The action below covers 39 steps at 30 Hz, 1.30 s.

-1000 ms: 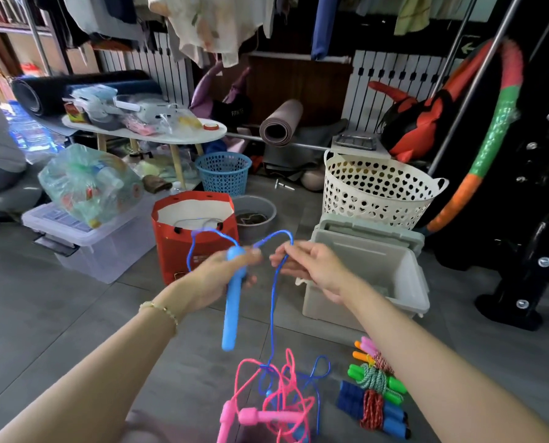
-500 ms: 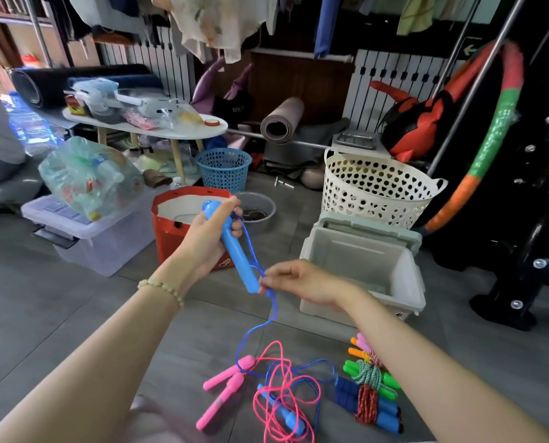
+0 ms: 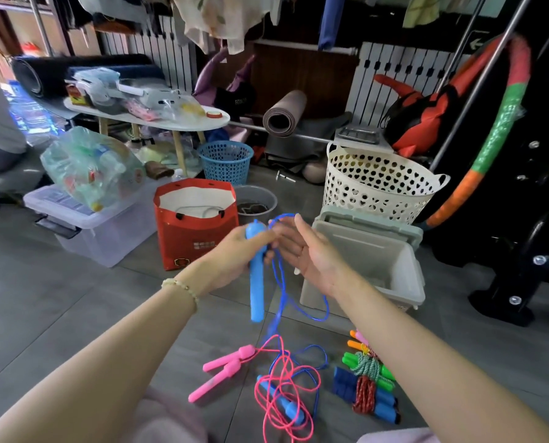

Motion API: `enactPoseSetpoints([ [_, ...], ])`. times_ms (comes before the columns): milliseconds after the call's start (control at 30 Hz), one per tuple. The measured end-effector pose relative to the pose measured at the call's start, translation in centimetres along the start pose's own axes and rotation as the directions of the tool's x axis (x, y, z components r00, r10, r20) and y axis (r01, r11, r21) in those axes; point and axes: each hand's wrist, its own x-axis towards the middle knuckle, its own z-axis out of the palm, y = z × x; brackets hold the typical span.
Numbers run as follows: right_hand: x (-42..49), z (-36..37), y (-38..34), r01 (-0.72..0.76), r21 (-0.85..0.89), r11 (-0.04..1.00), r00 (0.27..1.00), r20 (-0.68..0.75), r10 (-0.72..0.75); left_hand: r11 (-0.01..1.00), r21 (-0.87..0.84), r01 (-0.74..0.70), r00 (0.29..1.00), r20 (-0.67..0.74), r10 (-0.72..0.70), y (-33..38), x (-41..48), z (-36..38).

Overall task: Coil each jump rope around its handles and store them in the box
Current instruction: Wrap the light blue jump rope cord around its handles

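My left hand (image 3: 234, 254) grips the upper part of a light blue jump rope handle (image 3: 256, 292), which hangs upright. The thin blue rope (image 3: 282, 292) loops over the fingers of my right hand (image 3: 305, 251), whose palm faces me with fingers fairly straight. The rope drops to the floor, where the second blue handle (image 3: 287, 407) lies tangled with a pink jump rope (image 3: 276, 388) and its two pink handles (image 3: 225, 369). Several coiled ropes (image 3: 367, 378) lie on the floor to the right. The grey storage box (image 3: 362, 260) stands open just behind my right hand.
A red paper bag (image 3: 196, 228) stands behind my left hand, a clear plastic bin (image 3: 91, 225) to its left. A cream laundry basket (image 3: 378, 183) and a blue basket (image 3: 225, 161) sit farther back. A hula hoop (image 3: 496, 129) leans at right. A person sits at far left.
My left hand turned the blue handle from tilted to upright and lowered it. My right hand rose from below the handle to beside its top, carrying the rope up in a loop.
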Motion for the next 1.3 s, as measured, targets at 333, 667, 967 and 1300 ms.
enactPoseSetpoints([
  [333,-1.6,-4.8,4.1,-0.195,-0.824,0.532,0.813,0.168,0.557,0.934,-0.308,-0.183,0.928,-0.367,0.061,1.4,0.6,-3.6],
  [667,0.5,-1.3,-0.8,0.062,-0.205,0.977,0.996,-0.056,-0.075,0.962,0.244,0.123,0.961,0.212,-0.177,-3.0,-0.7,-0.2],
  [967,-1.5,-1.7,0.9,-0.249,-0.185,0.951,0.961,0.076,0.266,0.939,-0.326,-0.107,0.991,-0.116,0.073,1.5,1.9,-0.1],
  [1300,-3.7,-5.4,1.6,-0.119,-0.331,0.936,0.991,-0.094,0.092,0.987,-0.145,0.070,0.993,-0.087,-0.083,-1.0,1.7,-0.9],
])
